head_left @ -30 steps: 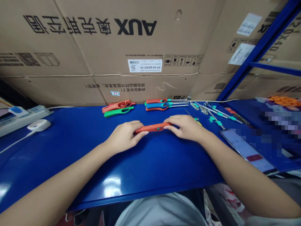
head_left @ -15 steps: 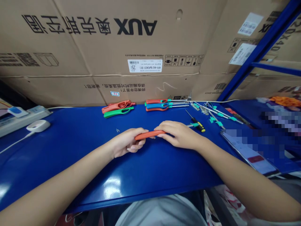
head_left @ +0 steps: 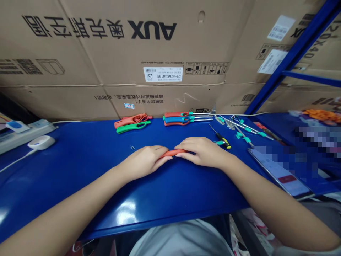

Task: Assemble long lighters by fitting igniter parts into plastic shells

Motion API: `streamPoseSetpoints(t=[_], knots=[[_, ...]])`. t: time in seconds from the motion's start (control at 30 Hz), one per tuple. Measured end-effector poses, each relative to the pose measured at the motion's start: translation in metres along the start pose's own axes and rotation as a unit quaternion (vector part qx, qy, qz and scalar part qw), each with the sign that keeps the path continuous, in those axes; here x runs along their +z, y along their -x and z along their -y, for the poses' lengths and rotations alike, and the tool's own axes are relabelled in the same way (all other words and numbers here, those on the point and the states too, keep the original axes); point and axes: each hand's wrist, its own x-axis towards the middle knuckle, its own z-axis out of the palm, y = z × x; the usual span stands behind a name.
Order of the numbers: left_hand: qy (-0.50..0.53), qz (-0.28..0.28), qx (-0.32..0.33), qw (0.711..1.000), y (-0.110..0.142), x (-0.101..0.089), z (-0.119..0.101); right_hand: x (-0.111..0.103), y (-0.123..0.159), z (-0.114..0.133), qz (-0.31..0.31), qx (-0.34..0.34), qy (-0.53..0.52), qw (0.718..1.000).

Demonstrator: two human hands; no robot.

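Both my hands rest on the blue table (head_left: 80,170), gripping one orange lighter body (head_left: 174,153) between them. My left hand (head_left: 145,160) closes over its left end, fingers curled on top. My right hand (head_left: 202,151) covers its right end, where a teal part (head_left: 218,142) pokes out past my fingers. Only a short orange stretch shows between the two hands.
At the back lie orange and green lighter shells (head_left: 132,123) and three assembled lighters (head_left: 183,118). A small screwdriver (head_left: 221,136), metal tubes with teal ends (head_left: 243,129), a phone (head_left: 279,174), a white mouse (head_left: 41,142) and a power strip (head_left: 23,131) surround me. Cardboard boxes (head_left: 149,53) stand behind.
My hands have slid closer together over the orange lighter body, so less of it shows. A tiny metal piece now lies bare on the table to the left.
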Motion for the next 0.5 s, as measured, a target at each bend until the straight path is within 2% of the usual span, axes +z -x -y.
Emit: streamPoseSetpoints(t=[0.13,0.23,0.4,0.5], knots=[[-0.015,0.0,-0.002,1.0,0.001,-0.009,0.005,-0.005,0.004,-0.008,0.012,0.033,0.072,0.997],[-0.011,0.002,0.0,1.0,0.002,-0.012,0.005,-0.003,0.005,-0.01,0.021,0.025,0.089,0.995],[-0.016,0.006,-0.026,1.0,0.0,-0.008,0.01,0.001,0.0,-0.008,0.049,0.027,0.141,0.988],[-0.014,0.002,-0.027,1.0,0.0,-0.007,0.015,-0.003,0.0,-0.012,0.037,0.035,0.163,0.985]])
